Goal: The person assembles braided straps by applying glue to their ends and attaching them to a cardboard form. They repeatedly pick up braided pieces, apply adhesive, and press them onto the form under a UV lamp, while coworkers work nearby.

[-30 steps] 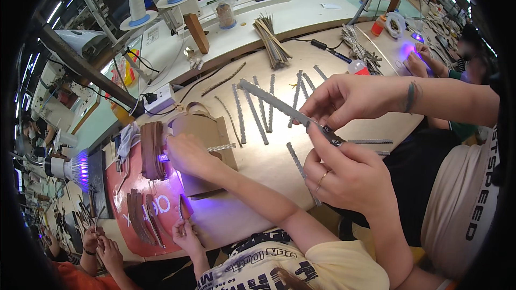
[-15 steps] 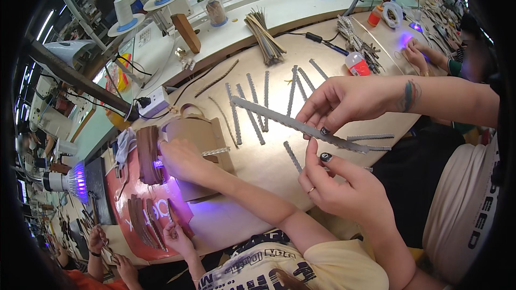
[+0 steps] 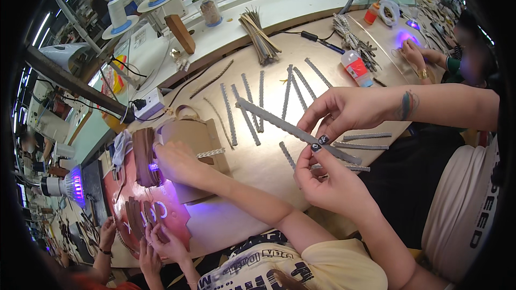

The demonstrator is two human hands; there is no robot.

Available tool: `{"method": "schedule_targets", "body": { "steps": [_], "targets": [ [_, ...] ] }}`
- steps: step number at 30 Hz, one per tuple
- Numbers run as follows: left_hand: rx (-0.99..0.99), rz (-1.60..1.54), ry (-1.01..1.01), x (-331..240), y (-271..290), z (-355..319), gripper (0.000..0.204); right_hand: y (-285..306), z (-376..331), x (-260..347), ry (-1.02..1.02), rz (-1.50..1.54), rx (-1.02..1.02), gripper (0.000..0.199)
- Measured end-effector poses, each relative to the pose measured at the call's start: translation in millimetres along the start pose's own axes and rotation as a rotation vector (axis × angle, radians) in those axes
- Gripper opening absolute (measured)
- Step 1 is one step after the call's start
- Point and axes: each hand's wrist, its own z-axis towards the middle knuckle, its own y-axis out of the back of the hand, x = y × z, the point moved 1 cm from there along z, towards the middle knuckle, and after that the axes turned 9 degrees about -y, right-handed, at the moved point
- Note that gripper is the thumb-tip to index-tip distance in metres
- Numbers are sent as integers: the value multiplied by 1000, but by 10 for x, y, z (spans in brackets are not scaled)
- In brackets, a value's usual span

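We find one grey strip (image 3: 280, 123) held in both hands, raised above the table (image 3: 247, 164). The right hand (image 3: 357, 108) grips it with thumb and fingers (image 3: 318, 111) pinched together; the left hand (image 3: 337, 185) pinches it just beside them, thumb uppermost. The longer free end runs up and left of the fingers, the shorter end down and right. Loose strips (image 3: 229, 114) lie beyond the fingers, and more lie to their right. A bottle (image 3: 355, 68) is farther off, beyond the right hand. A co-worker's hand (image 3: 180, 160) is well apart, to the left.

We judge that this handling calls for light, even pressure, with both pinches close together, so that the strip neither twists nor creases. The long end is best kept straight and off the loose strips.

We cannot see the strip's underside or the fingertips behind it, and the thumbs cover part of its edge. A loose strip runs partly hidden behind the left hand. Whether the held strip has one layer or several, we cannot tell.
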Motion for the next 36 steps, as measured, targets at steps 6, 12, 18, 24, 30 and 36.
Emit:
{"method": "schedule_targets", "body": {
  "steps": [6, 12, 18, 24, 30, 36],
  "targets": [
    [384, -963, -167, -1453, 246, 501, 35, -119, 8, -76, 60, 39, -98, 26],
    [1068, -1565, 367, -2727, -370, 1001, 51, 260, -189, 17, 82, -123, 38, 17],
    [1101, -1564, 357, -2950, -354, 930, 48, 1385, -1743, -371, 495, -1710, -24, 23],
    [989, -1646, 380, -2860, -365, 905, 44, 1624, -2077, -293, 657, -2174, 70, 27],
    [863, -1713, 404, -2770, -341, 943, 47, 1222, -1453, -146, 445, -1482, -39, 25],
    [820, -1729, 418, -2648, -278, 1008, 47, 420, -355, 49, -23, -165, -8, 23]
  ]
}}
